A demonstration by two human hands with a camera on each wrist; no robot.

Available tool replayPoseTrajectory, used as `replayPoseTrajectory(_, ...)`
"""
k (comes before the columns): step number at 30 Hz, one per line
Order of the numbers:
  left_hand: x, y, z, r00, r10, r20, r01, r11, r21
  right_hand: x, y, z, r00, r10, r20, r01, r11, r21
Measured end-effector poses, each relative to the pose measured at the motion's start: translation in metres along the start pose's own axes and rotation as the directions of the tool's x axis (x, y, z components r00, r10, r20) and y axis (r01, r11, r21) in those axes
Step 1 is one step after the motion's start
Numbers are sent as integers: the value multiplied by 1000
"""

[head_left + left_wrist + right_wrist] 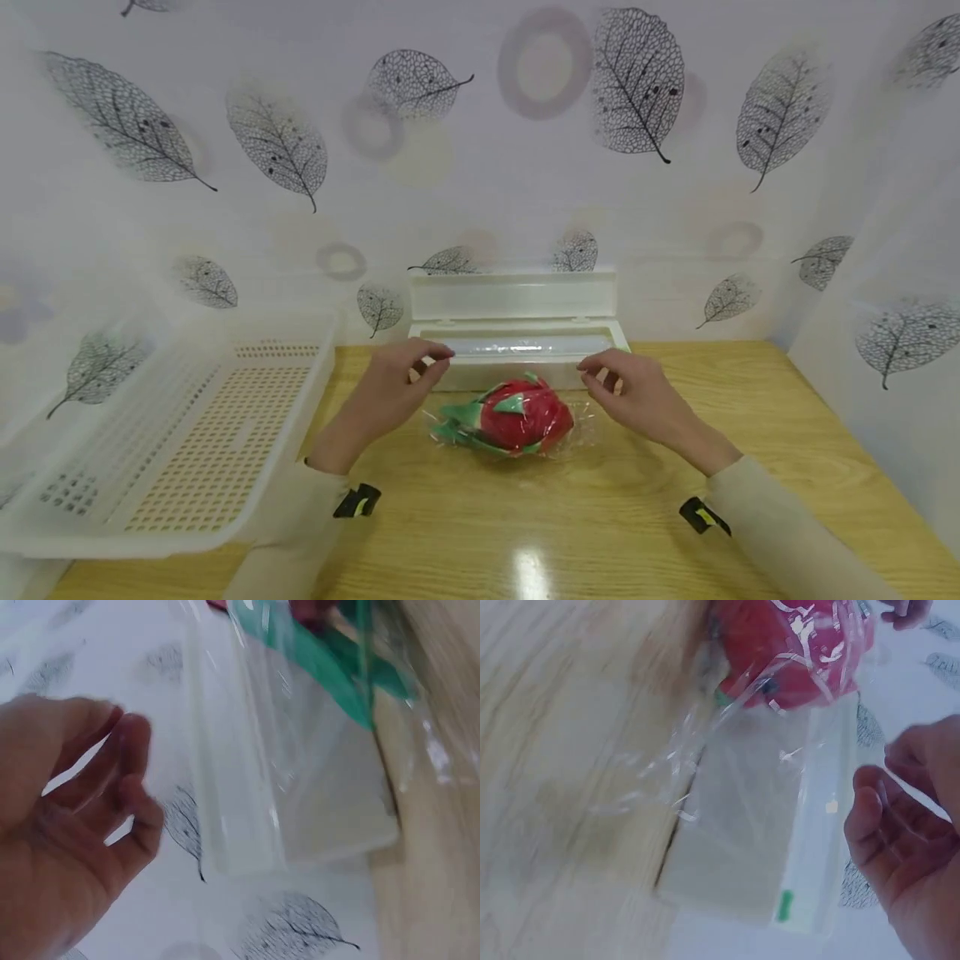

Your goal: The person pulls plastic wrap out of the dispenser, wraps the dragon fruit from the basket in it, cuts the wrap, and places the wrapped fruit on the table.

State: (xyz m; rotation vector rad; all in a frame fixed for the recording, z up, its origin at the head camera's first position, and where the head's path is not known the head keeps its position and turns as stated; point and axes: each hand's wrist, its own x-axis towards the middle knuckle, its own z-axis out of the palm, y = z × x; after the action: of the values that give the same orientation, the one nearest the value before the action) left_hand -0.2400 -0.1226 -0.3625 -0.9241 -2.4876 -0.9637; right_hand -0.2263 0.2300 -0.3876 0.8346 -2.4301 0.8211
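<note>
Head view shows my left hand (pixel 393 385) and right hand (pixel 637 398) raised on either side of the dragon fruit (pixel 517 414), which lies on the bench (pixel 600 517) just in front of the cling film dispenser (pixel 517 333), under a sheet of cling film (pixel 581 433). Both forearms reach forward toward the dispenser, wrists lifted off the bench. Each hand has its fingers loosely curled with thumb and forefinger close together near the film's upper edge, though I cannot tell whether they pinch it.

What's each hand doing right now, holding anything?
Left hand: fingers loosely curled, pinching the cling film at the dispenser.
Right hand: the same, pinching the film's other side above the dragon fruit.
</note>
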Motion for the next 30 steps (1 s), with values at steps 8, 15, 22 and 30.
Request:
replayPoseTrajectory(8, 14, 17, 12, 944, -17, 329, 45, 996, -78, 14, -20, 11, 966, -250, 69, 240, 961, 135)
replayPoseTrajectory(15, 21, 13, 14, 905, -14, 426, 55, 995, -84, 19, -27, 19, 968, -222, 112, 209, 970, 122)
replayPoseTrajectory(22, 22, 7, 16, 912, 30, 410, -11, 999, -49, 22, -31, 19, 974, -183, 136, 171, 980, 98)
replayPoseTrajectory(30, 26, 10, 18, 892, -16, 452, 31, 999, -25, 21, -32, 19, 976, -135, 172, 122, 989, 84)
